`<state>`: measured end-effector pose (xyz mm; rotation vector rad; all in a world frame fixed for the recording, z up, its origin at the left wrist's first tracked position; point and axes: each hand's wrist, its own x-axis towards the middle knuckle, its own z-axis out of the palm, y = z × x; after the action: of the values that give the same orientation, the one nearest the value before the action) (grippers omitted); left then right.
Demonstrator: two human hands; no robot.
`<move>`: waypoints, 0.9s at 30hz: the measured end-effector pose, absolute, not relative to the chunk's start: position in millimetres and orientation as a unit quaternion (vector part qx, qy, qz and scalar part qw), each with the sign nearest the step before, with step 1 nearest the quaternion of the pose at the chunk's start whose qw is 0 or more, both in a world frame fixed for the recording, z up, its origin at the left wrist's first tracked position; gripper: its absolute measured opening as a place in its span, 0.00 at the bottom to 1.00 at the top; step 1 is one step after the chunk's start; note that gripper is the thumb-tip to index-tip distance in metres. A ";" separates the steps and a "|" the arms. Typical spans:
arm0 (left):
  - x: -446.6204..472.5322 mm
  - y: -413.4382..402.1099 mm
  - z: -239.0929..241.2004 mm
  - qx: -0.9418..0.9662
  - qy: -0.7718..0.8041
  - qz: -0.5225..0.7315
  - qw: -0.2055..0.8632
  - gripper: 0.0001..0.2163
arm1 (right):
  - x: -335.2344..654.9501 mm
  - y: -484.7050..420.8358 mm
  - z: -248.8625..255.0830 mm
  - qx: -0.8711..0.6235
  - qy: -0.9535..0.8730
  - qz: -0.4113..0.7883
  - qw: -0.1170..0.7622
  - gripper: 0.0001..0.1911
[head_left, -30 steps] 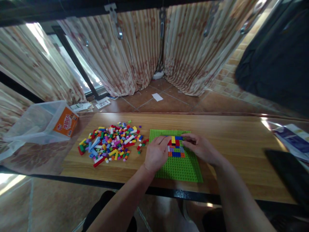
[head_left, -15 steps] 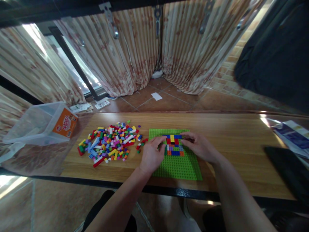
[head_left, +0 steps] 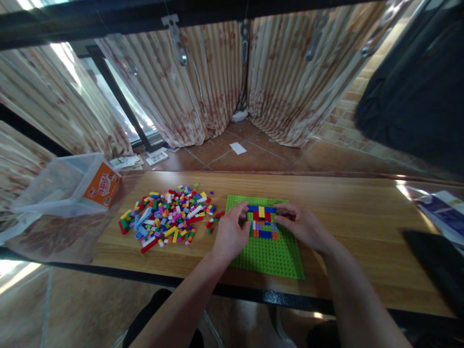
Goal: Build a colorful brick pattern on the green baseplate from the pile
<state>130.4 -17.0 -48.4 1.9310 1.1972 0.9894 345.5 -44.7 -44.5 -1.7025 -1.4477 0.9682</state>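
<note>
See green baseplate (head_left: 266, 261) on desk (head_left: 355, 227), at 5 o'clock from view centre. Have brick build (head_left: 261, 216) sitting on its 12 o'clock half: blue row (head_left: 268, 210) at far end, yellow brick (head_left: 261, 210) amid reds, blue-and-orange row (head_left: 265, 235) nearest. Have left hand (head_left: 231, 232) at 9 o'clock of build, thumb and index spread with a visible gap, tips right by its edge. Have right hand (head_left: 302, 224) at 3 o'clock, thumb and fingers only narrowly apart by blue row's end; can't tell if pinching anything. See loose brick pile (head_left: 170, 217), mixed colours, at 9 o'clock from baseplate. See clear bin (head_left: 68, 188) with orange label (head_left: 104, 184) beyond pile, between 9 and 10.
</note>
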 end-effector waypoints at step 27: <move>126.0 -8.1 -50.4 0.757 0.438 0.353 0.333 0.26 | 344.7 -45.2 -42.0 -0.657 -0.579 0.349 0.335 0.17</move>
<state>126.0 -8.1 -50.4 1.9774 1.1434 0.9225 344.7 -45.2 -42.0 -1.7125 -1.5094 0.9098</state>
